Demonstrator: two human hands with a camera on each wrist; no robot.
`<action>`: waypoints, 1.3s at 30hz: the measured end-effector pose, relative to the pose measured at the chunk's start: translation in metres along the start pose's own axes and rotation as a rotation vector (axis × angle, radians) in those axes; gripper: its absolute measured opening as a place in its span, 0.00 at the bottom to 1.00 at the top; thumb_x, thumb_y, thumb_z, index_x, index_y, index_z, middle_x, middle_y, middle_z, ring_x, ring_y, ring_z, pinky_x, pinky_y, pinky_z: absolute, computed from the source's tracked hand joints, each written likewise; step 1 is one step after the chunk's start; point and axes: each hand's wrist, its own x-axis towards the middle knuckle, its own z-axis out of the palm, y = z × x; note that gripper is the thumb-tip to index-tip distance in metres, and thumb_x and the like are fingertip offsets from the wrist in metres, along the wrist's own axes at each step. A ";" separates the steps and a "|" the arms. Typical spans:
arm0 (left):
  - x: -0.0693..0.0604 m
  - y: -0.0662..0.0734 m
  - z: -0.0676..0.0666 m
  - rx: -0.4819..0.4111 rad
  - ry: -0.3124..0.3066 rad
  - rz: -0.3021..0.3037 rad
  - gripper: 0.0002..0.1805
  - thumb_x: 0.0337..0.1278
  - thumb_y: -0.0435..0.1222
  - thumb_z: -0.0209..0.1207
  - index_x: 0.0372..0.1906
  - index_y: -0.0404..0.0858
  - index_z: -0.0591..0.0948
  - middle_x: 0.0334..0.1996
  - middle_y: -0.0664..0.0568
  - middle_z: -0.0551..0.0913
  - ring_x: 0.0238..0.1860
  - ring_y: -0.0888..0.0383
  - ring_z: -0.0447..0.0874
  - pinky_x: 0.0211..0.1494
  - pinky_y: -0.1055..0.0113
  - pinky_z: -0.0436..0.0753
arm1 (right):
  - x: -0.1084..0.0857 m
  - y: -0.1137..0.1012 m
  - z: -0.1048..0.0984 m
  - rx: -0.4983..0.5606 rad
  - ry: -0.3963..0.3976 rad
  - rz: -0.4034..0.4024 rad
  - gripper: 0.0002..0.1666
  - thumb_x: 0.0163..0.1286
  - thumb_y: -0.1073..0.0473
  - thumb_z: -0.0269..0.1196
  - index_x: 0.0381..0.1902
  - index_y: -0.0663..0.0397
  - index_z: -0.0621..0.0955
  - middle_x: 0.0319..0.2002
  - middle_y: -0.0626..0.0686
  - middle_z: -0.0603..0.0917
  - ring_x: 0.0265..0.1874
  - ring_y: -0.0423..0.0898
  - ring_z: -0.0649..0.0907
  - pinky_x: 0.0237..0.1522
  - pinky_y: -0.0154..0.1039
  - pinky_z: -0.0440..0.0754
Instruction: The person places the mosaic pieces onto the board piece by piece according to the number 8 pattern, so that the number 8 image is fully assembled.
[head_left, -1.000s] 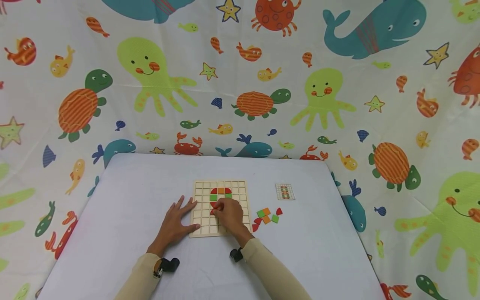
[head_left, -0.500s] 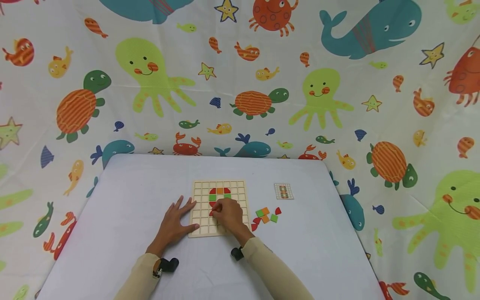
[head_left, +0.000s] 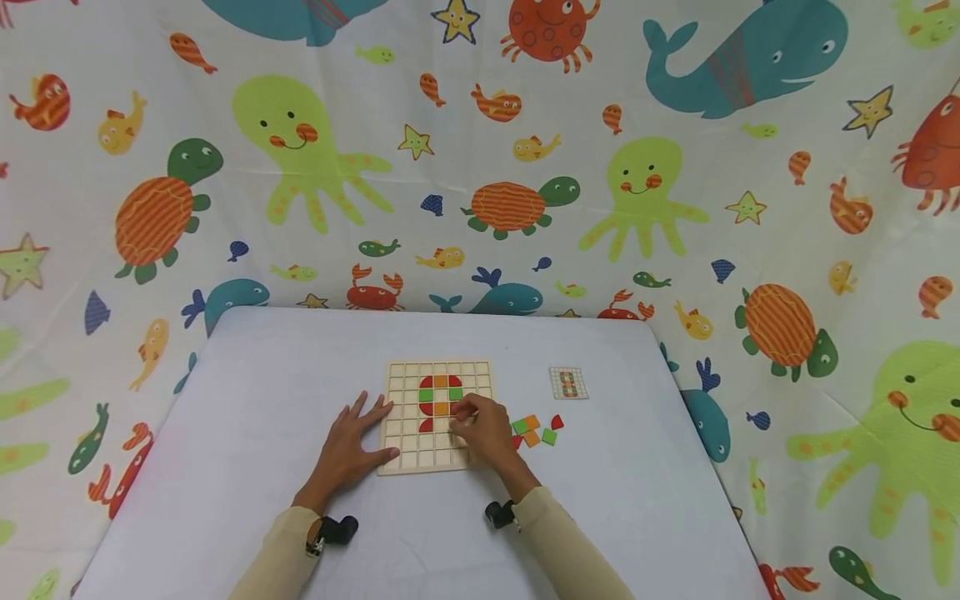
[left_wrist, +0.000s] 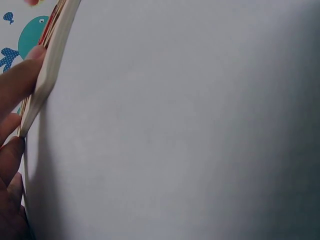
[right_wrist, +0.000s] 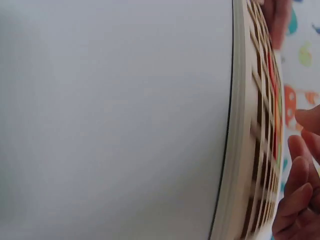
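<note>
A wooden grid board (head_left: 408, 460) lies on the white table, with red, green and orange pieces set in its middle cells. Spread fingers of my left hand (head_left: 347, 446) rest on its left edge; in the left wrist view a thumb (left_wrist: 25, 75) touches the rim. My right hand (head_left: 489, 432) hovers over the board's right side, covering some cells. In the right wrist view its thumb and fingers are apart and nothing shows between them. Left of this hand, a red quarter-round piece (head_left: 426, 426) sits in a cell below the other pieces.
Right of the board lie loose pieces, among them a green square (head_left: 550, 437), an orange square (head_left: 532, 437) and a red quarter-round (head_left: 557, 422). A small printed pattern card (head_left: 568, 383) lies behind them. A sea-animal curtain (head_left: 420, 167) hangs behind the table.
My right hand has let go of the red quarter-round piece, left in its cell, and moved right, uncovering an orange piece. My left hand stays at the board's edge.
</note>
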 end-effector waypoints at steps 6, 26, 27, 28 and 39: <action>0.001 -0.001 -0.001 -0.003 0.002 0.000 0.49 0.51 0.53 0.78 0.78 0.42 0.73 0.80 0.42 0.67 0.85 0.32 0.51 0.85 0.29 0.50 | -0.005 0.030 -0.035 0.018 0.073 0.031 0.09 0.64 0.64 0.76 0.39 0.46 0.89 0.30 0.45 0.87 0.28 0.40 0.77 0.30 0.30 0.77; 0.001 -0.003 0.003 -0.014 -0.013 -0.011 0.49 0.51 0.52 0.77 0.79 0.43 0.72 0.81 0.42 0.67 0.86 0.34 0.50 0.88 0.33 0.46 | -0.024 0.088 -0.104 -0.079 0.129 0.232 0.16 0.63 0.63 0.78 0.49 0.48 0.91 0.35 0.50 0.85 0.37 0.47 0.80 0.38 0.36 0.79; 0.001 -0.003 0.003 -0.015 -0.013 -0.011 0.49 0.52 0.53 0.77 0.79 0.43 0.72 0.81 0.42 0.67 0.86 0.34 0.49 0.88 0.33 0.46 | -0.024 0.089 -0.104 -0.087 0.126 0.235 0.16 0.63 0.62 0.78 0.50 0.48 0.91 0.35 0.50 0.85 0.37 0.47 0.81 0.40 0.36 0.79; 0.001 -0.002 0.003 -0.017 -0.013 -0.011 0.49 0.52 0.53 0.77 0.79 0.43 0.72 0.81 0.42 0.67 0.86 0.34 0.49 0.88 0.33 0.46 | -0.024 0.090 -0.104 -0.093 0.121 0.236 0.17 0.63 0.62 0.78 0.51 0.47 0.91 0.35 0.50 0.85 0.38 0.47 0.81 0.41 0.36 0.79; 0.000 -0.002 0.003 -0.004 -0.014 -0.013 0.50 0.52 0.52 0.77 0.79 0.42 0.72 0.81 0.42 0.67 0.86 0.34 0.49 0.87 0.33 0.46 | -0.020 0.090 -0.102 -0.211 0.053 0.163 0.13 0.67 0.59 0.76 0.50 0.44 0.92 0.33 0.49 0.82 0.33 0.44 0.78 0.32 0.35 0.73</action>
